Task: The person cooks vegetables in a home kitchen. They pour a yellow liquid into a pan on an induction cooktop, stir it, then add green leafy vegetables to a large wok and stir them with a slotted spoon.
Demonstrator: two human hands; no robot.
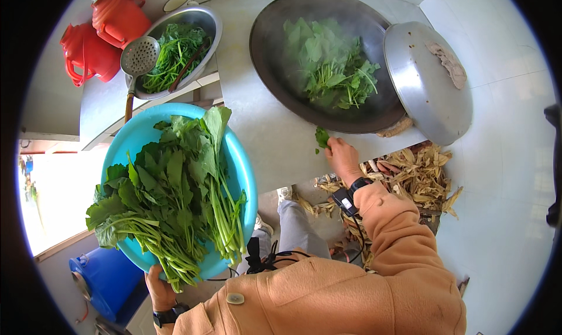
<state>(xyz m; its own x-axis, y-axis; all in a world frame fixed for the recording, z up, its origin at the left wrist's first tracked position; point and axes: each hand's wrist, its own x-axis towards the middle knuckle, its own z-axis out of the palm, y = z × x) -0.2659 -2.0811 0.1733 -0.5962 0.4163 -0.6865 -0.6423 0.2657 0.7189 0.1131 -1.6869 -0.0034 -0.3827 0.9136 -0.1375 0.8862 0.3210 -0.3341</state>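
Note:
My left hand grips the near rim of a turquoise plastic basin. Leafy greens with long pale stems fill the basin, some hanging over its edge. My right hand is at the front of the stove counter, its fingers closed on a small green leaf; a tiny leaf scrap lies beside it. Just beyond that hand sits a large dark iron wok. More leafy greens lie inside the wok, partly blurred by steam.
A metal lid leans against the wok's right side. Dry corn husks lie on the floor below. At left stand a metal bowl of greens, a perforated skimmer, two red thermos flasks and a blue bucket.

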